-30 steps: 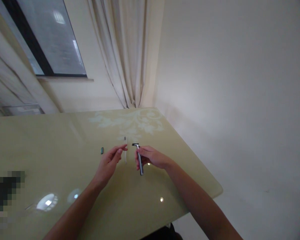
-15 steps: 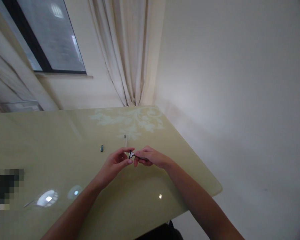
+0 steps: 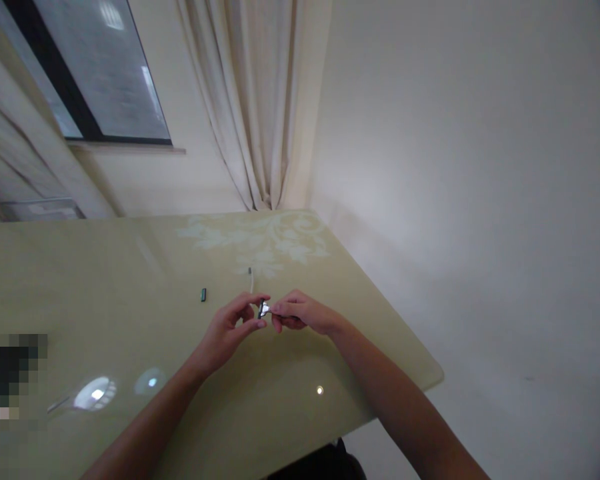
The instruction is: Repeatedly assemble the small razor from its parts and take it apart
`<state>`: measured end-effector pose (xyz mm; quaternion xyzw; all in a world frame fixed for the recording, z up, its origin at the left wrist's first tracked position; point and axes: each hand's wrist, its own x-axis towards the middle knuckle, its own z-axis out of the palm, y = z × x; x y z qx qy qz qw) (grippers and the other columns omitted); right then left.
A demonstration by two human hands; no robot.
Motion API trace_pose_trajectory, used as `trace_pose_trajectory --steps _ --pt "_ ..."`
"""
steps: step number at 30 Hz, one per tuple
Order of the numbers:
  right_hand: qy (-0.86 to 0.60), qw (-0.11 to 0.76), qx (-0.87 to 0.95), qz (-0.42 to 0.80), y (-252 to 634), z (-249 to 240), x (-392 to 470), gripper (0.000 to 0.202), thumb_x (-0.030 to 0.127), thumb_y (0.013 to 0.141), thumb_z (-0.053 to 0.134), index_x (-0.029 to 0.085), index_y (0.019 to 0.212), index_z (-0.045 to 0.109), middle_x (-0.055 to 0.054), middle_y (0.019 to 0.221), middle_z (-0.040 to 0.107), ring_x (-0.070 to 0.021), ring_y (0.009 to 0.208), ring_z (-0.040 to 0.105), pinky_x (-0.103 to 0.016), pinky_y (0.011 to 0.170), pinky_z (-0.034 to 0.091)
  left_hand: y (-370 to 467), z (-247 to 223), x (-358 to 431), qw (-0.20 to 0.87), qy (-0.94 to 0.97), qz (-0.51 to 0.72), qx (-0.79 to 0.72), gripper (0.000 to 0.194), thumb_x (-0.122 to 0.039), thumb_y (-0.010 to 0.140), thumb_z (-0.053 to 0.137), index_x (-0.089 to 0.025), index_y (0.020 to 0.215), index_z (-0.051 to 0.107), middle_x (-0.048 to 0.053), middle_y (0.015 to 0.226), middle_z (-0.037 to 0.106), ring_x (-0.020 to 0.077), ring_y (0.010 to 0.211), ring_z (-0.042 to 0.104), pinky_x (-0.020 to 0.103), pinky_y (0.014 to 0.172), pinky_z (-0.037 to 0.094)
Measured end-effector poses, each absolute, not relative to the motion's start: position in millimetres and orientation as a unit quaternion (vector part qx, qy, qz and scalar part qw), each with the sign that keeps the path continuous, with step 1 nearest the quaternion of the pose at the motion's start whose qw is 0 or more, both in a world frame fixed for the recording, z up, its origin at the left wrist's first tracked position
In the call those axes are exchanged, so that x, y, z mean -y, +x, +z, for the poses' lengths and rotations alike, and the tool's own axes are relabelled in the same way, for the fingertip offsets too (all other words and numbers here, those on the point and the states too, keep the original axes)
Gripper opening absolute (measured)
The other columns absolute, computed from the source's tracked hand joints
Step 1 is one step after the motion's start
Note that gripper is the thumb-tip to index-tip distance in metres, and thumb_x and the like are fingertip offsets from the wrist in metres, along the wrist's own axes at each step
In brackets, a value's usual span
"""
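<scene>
Between my hands is a small razor (image 3: 265,309) with a dark head, a shiny silver neck and a dark handle. My left hand (image 3: 234,327) pinches the head's two ends between thumb and index finger. Wrapped round the handle, my right hand (image 3: 297,312) hides most of it. Just beyond my left fingers lies a thin white stick with a dark tip (image 3: 251,272), its near end hidden behind the hand. A small dark green oblong piece (image 3: 203,295) rests on the table to the left.
The glossy pale table (image 3: 180,267) has a white flower pattern at its far corner and bright light reflections. A blurred dark object (image 3: 10,380) is at the left edge. Beyond are curtains (image 3: 260,100), a window (image 3: 110,73) and a bare wall (image 3: 455,167) at right.
My right hand has shifted very slightly right, so more of the razor's silver neck shows. My left hand keeps its pinch; the things on the table stay put.
</scene>
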<state>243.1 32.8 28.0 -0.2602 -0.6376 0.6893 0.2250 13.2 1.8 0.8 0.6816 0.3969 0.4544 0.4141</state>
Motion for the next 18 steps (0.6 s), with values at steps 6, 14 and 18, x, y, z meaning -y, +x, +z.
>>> trace_pose_trajectory --steps 6,14,18 --pt "-0.264 0.232 0.653 0.671 242.2 30.4 -31.6 0.053 0.061 0.092 0.063 0.012 0.071 0.067 0.009 0.048 0.036 -0.0059 0.044 0.025 -0.025 0.045 0.014 13.5 3.9 -0.2 0.412 0.683 0.454 -0.396 0.040 -0.037 0.083 0.079 -0.025 0.120 0.077 0.001 0.088 0.065 0.0139 0.072 0.056 0.027 0.071 0.045" --pt "-0.271 0.239 0.669 0.650 242.0 29.2 -31.5 0.054 0.062 0.093 0.062 0.013 0.070 0.065 0.008 0.049 0.039 -0.0065 0.045 0.028 -0.025 0.045 0.016 12.0 1.9 -1.1 0.423 0.678 0.457 -0.390 0.039 -0.037 0.082 0.081 -0.026 0.120 0.077 0.000 0.086 0.063 0.0140 0.073 0.056 0.027 0.072 0.044" --pt "-0.265 0.241 0.680 0.639 242.0 28.5 -31.8 0.053 0.060 0.095 0.061 0.014 0.069 0.064 0.007 0.048 0.039 -0.0066 0.045 0.028 -0.025 0.046 0.017 12.0 1.6 -2.6 0.426 0.675 0.466 -0.383 0.039 -0.036 0.080 0.083 -0.025 0.117 0.079 0.001 0.087 0.063 0.0134 0.072 0.055 0.026 0.070 0.044"
